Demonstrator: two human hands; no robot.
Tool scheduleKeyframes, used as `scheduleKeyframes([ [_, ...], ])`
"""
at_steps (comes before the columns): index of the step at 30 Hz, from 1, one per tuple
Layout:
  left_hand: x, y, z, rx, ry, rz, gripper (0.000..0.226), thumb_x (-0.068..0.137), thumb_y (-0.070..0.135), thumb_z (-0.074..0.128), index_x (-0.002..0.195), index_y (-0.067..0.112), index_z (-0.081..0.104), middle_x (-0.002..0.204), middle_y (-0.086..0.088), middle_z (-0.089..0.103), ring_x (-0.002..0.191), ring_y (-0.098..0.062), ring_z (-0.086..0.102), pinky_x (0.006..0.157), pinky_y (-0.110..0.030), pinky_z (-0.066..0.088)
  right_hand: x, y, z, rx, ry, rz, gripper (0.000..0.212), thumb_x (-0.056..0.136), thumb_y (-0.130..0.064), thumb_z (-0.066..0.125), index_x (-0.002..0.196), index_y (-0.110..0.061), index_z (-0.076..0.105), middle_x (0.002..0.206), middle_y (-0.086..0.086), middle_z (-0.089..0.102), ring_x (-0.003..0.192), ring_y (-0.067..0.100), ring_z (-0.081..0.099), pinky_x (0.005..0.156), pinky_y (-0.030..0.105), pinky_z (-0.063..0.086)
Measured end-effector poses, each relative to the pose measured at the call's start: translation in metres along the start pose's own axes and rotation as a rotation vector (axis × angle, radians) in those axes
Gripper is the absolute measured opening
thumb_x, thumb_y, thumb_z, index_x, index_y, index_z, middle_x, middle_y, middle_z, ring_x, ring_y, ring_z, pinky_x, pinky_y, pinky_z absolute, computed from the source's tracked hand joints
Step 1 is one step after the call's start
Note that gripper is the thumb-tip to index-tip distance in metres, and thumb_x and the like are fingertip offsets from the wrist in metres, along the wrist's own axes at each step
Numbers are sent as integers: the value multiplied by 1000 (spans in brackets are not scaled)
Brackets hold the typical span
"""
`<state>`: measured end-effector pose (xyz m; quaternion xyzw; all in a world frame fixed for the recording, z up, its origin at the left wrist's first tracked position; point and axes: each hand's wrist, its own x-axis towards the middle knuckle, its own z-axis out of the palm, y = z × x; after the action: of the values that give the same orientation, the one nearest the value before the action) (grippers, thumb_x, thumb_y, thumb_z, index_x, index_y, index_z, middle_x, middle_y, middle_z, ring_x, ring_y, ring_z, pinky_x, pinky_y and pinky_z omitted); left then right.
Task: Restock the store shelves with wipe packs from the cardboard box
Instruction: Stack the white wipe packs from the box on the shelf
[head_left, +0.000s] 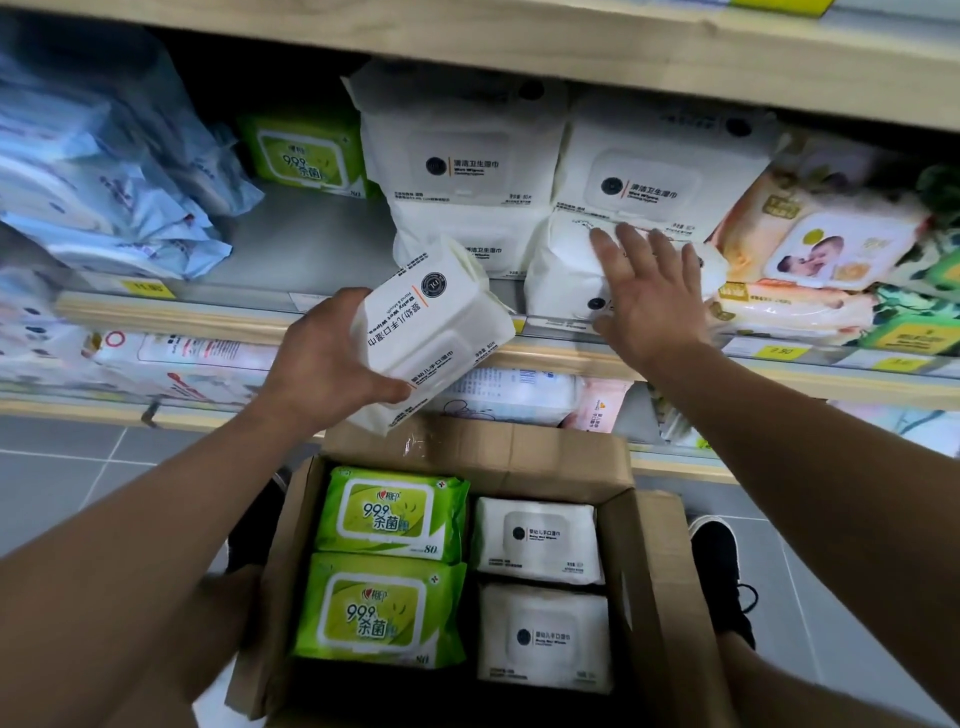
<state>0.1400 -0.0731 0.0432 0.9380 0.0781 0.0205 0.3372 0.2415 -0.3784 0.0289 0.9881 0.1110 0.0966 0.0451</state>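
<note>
- The left hand (322, 364) holds a white wipe pack (426, 332), thumb on the near face and fingers curled behind it; the pack is in the air above the cardboard box (644, 582), just in front of the middle shelf edge (171, 317).
- The pack is tilted: its long axis runs from near-left up to far-right, pointing toward the white stacks (519, 187) on the shelf.
- The right hand (649, 296) is wide open, fingers spread, flat against the low white pack (561, 275) at the shelf front, a little right of the held one.
- The bare shelf floor (311, 239) lies far and slightly left of the held pack, so I judge that the left hand is nearer to it.
- Four packs remain in the box: two green (389, 561), two white (540, 587).
</note>
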Motion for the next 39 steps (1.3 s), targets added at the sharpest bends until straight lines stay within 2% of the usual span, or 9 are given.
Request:
scheduleKeyframes([
  [5, 7, -1, 0, 7, -7, 13, 90, 45, 29, 92, 124, 25, 49, 113, 3, 60, 99, -14, 50, 79, -27, 38, 14, 12, 0, 43, -19, -37, 92, 81, -38, 73, 150, -39, 12, 159, -4, 17, 145, 31, 13, 118, 52, 8],
  [8, 7, -1, -1, 11, -7, 21, 89, 45, 29, 92, 124, 26, 50, 110, 6, 59, 94, -10, 47, 76, -26, 35, 15, 10, 3, 34, 2, -13, 90, 81, -38, 71, 149, -41, 13, 159, -6, 19, 144, 30, 14, 117, 54, 5],
  [12, 6, -2, 1, 18, 3, 35, 89, 46, 31, 92, 124, 26, 49, 109, 9, 56, 94, -8, 45, 74, -23, 31, 18, 11, 6, 33, -10, -23, 88, 83, -38, 69, 149, -44, 12, 159, -8, 18, 144, 30, 14, 116, 54, 4],
  [18, 3, -2, 3, 21, 10, 25, 90, 46, 30, 92, 125, 24, 49, 116, 2, 60, 104, -17, 51, 78, -23, 33, 2, 20, 3, 31, -60, -81, 78, 94, -27, 55, 150, -45, 3, 161, -9, 8, 147, 26, 6, 118, 49, 4],
  [22, 1, 0, 1, 51, 30, 35, 92, 44, 33, 91, 125, 25, 49, 116, 0, 61, 105, -22, 53, 86, -32, 43, 1, 14, -8, 5, -189, -63, 99, 83, -26, 62, 147, -44, -11, 161, -10, -8, 148, 25, -7, 118, 50, -2],
  [25, 0, 1, -6, 54, 80, 46, 92, 42, 37, 90, 124, 28, 48, 116, -1, 60, 107, -24, 53, 90, -41, 45, -4, 12, -16, -1, -184, -43, 103, 79, -40, 67, 150, -40, -8, 161, -5, -6, 148, 27, -7, 118, 50, -3],
  [32, 24, 30, -40, 371, 152, 221, 91, 47, 38, 86, 128, 27, 45, 116, -8, 58, 108, -32, 50, 88, -44, 40, -15, -3, -27, 86, -47, -18, 91, 82, -42, 66, 152, -29, 10, 160, 4, 10, 147, 30, 4, 119, 47, 5],
  [37, 70, 64, -43, 641, 70, 411, 87, 57, 49, 75, 135, 29, 40, 123, -9, 55, 113, -32, 49, 92, -44, 34, -22, -10, -26, 81, -47, -28, 88, 82, -38, 66, 152, -27, 13, 160, 4, 12, 146, 31, 7, 118, 45, 6],
  [39, 89, 73, -35, 694, 49, 441, 90, 57, 43, 79, 136, 30, 39, 127, -8, 54, 115, -33, 50, 94, -44, 36, -24, -11, -23, 100, -42, -36, 87, 82, -37, 66, 152, -26, 15, 159, 5, 13, 146, 32, 8, 118, 45, 6],
])
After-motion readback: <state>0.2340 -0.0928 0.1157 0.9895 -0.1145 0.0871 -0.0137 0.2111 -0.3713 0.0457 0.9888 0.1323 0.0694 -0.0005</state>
